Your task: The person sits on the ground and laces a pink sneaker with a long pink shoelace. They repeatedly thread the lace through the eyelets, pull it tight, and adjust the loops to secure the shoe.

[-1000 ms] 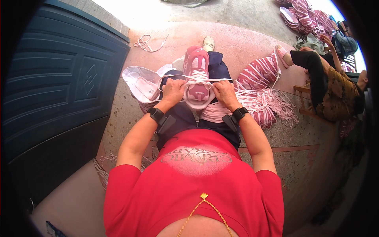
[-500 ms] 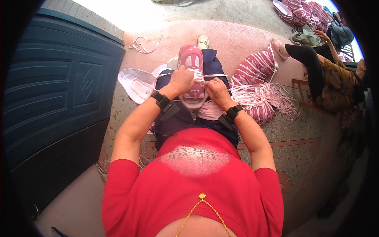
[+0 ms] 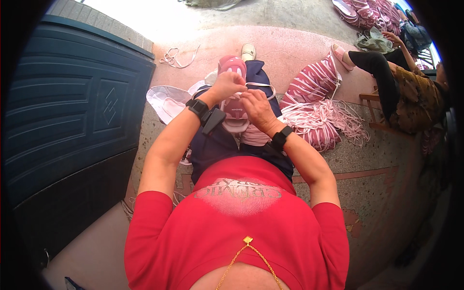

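A pink and white sneaker (image 3: 235, 110) lies lengthwise across my lap, its far end pointing away from me; I cannot tell if it has a sole. Above its middle my left hand (image 3: 227, 87) is closed, with thumb and fingertips pinching a pale shoelace. Fingertips of my right hand (image 3: 259, 108) meet it there, closed on the lace too. From between the hands a loop of shoelace (image 3: 269, 87) bows out to the right over my dark trouser leg. My hands cover the sneaker's lacing area.
Right of my legs lie a tied bundle of pink shoe parts (image 3: 309, 84) and a heap of pale laces (image 3: 321, 116). At left are a white piece (image 3: 164, 104), a loose lace (image 3: 179, 57) and a blue door (image 3: 77, 92). Another person (image 3: 411, 96) sits far right.
My hands have come together over the sneaker from either side. The lace that was stretched outward on both sides now shows as a loop on the right.
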Motion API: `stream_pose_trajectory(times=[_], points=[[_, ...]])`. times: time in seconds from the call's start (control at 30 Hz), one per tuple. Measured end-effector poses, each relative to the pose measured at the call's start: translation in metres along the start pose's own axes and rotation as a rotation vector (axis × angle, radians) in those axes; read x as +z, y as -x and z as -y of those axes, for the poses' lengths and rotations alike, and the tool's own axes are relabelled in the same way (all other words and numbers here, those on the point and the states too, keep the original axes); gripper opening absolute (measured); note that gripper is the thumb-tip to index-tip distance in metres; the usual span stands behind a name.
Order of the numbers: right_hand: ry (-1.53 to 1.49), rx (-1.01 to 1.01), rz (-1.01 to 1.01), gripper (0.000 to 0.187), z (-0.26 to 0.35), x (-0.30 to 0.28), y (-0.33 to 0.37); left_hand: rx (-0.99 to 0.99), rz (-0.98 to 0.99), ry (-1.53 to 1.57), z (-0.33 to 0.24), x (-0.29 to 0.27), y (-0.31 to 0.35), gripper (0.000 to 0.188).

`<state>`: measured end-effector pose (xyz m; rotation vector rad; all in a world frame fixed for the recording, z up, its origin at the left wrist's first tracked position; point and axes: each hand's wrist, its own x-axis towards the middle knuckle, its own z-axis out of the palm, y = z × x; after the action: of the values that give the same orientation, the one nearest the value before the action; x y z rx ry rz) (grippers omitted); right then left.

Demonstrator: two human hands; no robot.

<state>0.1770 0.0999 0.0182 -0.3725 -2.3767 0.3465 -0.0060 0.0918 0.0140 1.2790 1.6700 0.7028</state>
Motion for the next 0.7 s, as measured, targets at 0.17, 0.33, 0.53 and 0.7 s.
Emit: stream_pose_trajectory(times=[0.17, 0.33, 0.53, 0.7], points=[[-0.578, 0.177, -0.578, 0.012, 0.024, -0.113, -0.086, 0.080, 0.296, -0.165, -0.023, 0.011, -0.004, 0.018], [-0.704, 0.383, -0.594, 0.012, 0.012, -0.173, -0.102, 0.146, 0.185, -0.848, -0.018, 0.009, 0.001, 0.016], [-0.997, 0.679, -0.297, 0.019, -0.004, -0.137, -0.085, 0.275, 0.281, -1.008, -0.004, -0.006, 0.013, 0.013], [-0.923, 0.979, 0.242, 0.019, -0.008, -0.063, -0.024, 0.519, 0.149, -1.097, -0.018, -0.010, 0.052, 0.006]])
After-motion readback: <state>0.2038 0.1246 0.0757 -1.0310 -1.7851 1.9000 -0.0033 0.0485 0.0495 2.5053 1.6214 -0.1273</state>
